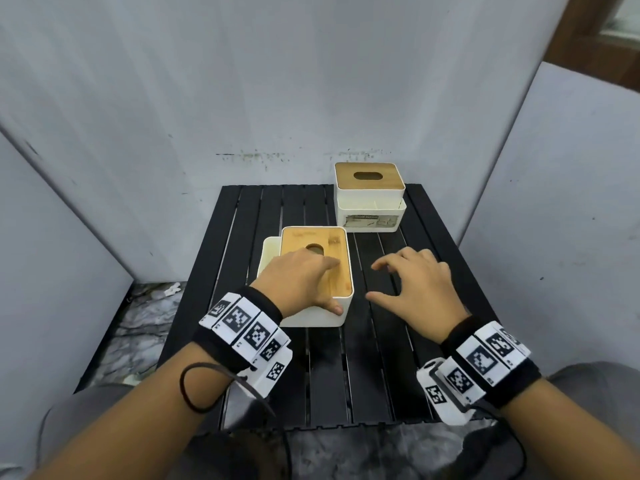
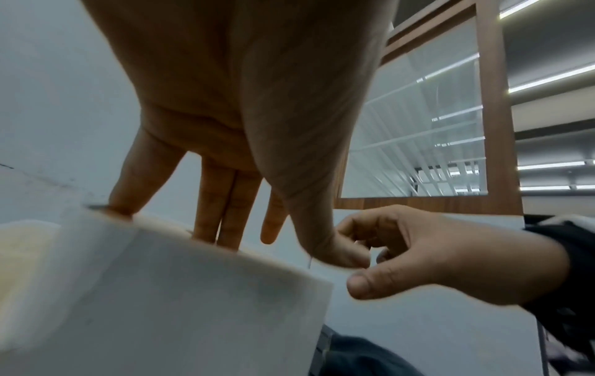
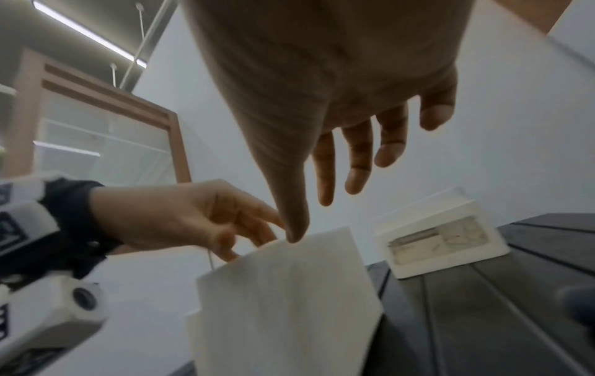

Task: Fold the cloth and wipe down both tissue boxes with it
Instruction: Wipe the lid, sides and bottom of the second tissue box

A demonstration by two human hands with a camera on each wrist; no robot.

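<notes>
A: Where is the left hand (image 1: pixel 304 275)?

B: On the near tissue box (image 1: pixel 311 315), fingers laid out straight across its bamboo lid (image 1: pixel 332 268) and thumb hooked over the near right corner. I'd say it is steadying the box, perhaps to turn or slide it. It presses rather than clamps.

A: And the right hand (image 1: pixel 419 282)?

B: It hovers over the black slatted table (image 1: pixel 363 375), just right of that box, fingers apart and loosely bent, holding nothing. The left wrist view shows it close to the left thumb, ready to help, I'd guess.

A: Where is the cloth?

B: I can't find it in any view. No wiping can be judged done or under way from this.

A: The second box?

B: The far tissue box (image 1: pixel 370 202) sits at the far right of the table, well apart from both hands, untouched. Its front tray faces the near side.

A: Any writing?

B: A label (image 1: pixel 370 220) on the far box's front, with a printed heading that may read "Tissue Holder", but it's too blurred to be sure. The wrist bands (image 1: pixel 242 329) carry black-and-white square markers, no words.
</notes>
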